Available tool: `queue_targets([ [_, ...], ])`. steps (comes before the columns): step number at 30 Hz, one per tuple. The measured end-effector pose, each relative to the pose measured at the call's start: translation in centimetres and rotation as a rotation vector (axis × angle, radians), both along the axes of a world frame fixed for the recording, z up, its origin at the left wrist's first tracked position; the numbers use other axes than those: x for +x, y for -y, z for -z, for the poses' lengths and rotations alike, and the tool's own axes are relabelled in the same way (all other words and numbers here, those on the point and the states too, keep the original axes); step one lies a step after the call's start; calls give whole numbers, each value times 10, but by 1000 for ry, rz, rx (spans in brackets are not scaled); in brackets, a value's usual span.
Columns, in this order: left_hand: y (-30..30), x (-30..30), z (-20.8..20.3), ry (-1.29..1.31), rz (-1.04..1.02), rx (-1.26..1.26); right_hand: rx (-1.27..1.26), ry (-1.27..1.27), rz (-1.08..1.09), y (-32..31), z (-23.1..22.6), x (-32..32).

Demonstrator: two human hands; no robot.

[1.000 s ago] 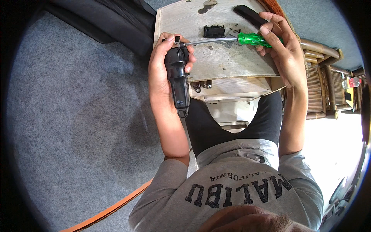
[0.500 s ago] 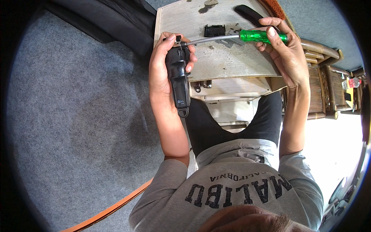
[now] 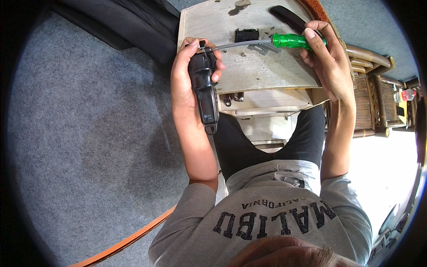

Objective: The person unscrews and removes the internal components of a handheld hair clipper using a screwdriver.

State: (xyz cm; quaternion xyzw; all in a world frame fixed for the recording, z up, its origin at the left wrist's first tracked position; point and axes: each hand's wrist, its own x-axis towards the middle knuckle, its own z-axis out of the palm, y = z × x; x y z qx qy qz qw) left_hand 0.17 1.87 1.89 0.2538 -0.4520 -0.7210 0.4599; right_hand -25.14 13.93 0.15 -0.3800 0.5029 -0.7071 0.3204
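My left hand (image 3: 186, 66) is wrapped round a black hair clipper (image 3: 204, 84), its hanging loop pointing down toward my lap. In my right hand (image 3: 331, 62) is the green see-through handle of a screwdriver (image 3: 291, 41). Its long metal shaft runs left across the table, and the tip meets the clipper's top end beside my left fingers. A toothed metal clipper blade (image 3: 262, 48) lies flat on the table under the shaft. Just beyond it sits a small black plastic part (image 3: 247, 35). Farther right is a curved dark cover (image 3: 287, 16), partly behind my right hand.
The light wooden table (image 3: 209, 20) has dark stains and small crumbs on it. Below its top, an open shelf (image 3: 267, 99) holds small dark metal items. Bamboo furniture (image 3: 369, 98) stands at the right, an orange strip (image 3: 129, 238) lies on the grey carpet (image 3: 102, 133), and black cloth (image 3: 120, 22) hangs far left.
The screwdriver handle has shifted slightly left and turned a little, with my right fingers repositioned on it. The clipper and my left hand have moved very slightly left.
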Motion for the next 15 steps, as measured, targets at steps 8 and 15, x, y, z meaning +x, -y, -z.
queue_targets([
  [8,0,1,0,-15,28,13,-32,-72,-140,-2,-1,-5],
  [15,-3,-1,-3,2,8,23,-30,112,-214,-2,1,-12],
])
